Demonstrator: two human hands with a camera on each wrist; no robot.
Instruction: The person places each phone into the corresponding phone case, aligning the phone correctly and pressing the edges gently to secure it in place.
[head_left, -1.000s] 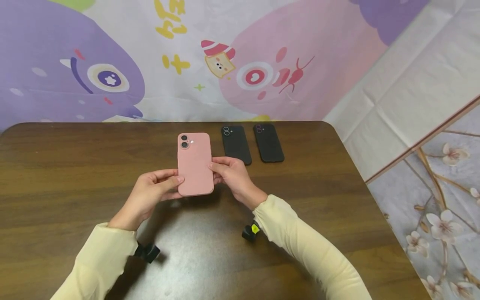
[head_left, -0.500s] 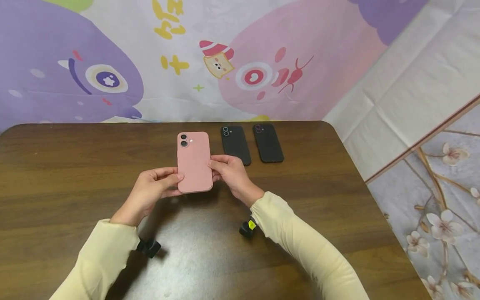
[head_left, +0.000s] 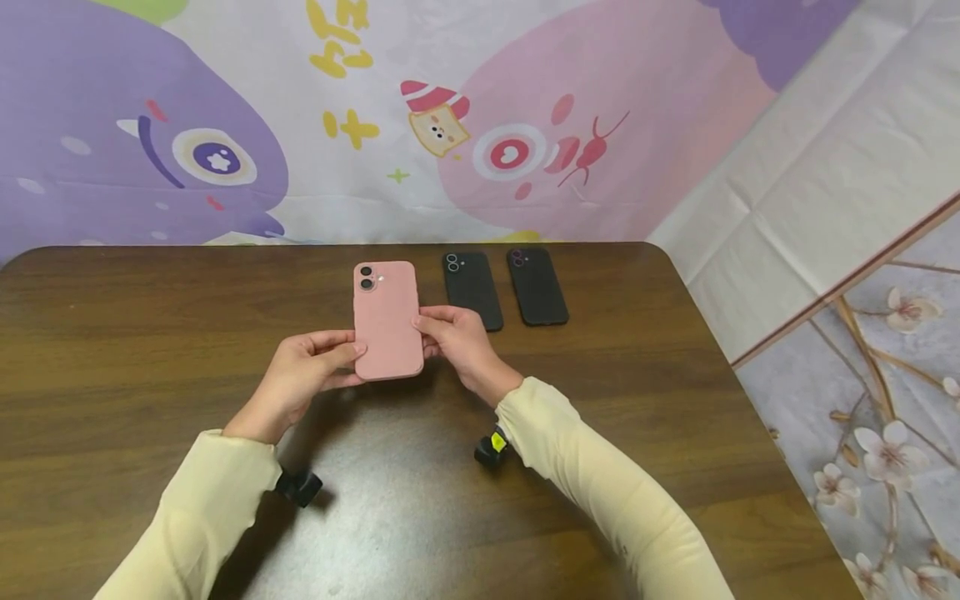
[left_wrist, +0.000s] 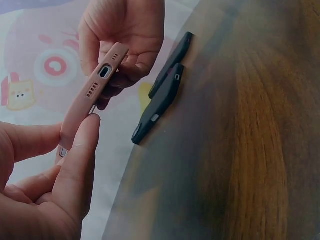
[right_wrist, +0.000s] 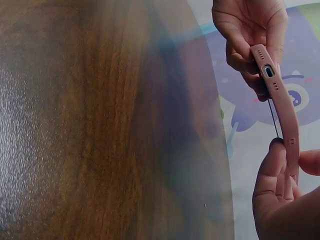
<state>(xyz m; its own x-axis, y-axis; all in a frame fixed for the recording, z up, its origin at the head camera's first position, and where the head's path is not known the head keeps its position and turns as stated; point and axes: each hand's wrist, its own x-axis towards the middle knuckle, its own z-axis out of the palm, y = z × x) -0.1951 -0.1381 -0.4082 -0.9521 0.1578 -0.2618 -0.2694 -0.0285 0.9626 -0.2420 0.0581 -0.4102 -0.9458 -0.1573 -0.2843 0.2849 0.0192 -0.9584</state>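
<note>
A phone in a pink case [head_left: 388, 321] is held up over the table between both hands, its back with two camera lenses facing up. My left hand [head_left: 296, 371] pinches its lower left edge, thumb on the back and fingers beneath. On the opposite edge, a little higher, my right hand [head_left: 467, 343] grips it in the same way. Both wrist views look at the bottom end: in the left one, a charging port shows through a cutout in the pink case [left_wrist: 82, 105]. The phone's screen side is mostly hidden.
Two dark phones or cases [head_left: 472, 287] [head_left: 538, 286] lie side by side at the table's back edge, just beyond my right hand. The wooden table [head_left: 150, 317] meets a cartoon-printed cloth [head_left: 352, 200] behind. A pale panel [head_left: 810, 183] borders the right side.
Both hands have shifted the pink-cased phone slightly up and away from me in the head view. The grip stays the same, and the two dark ones have not moved.
</note>
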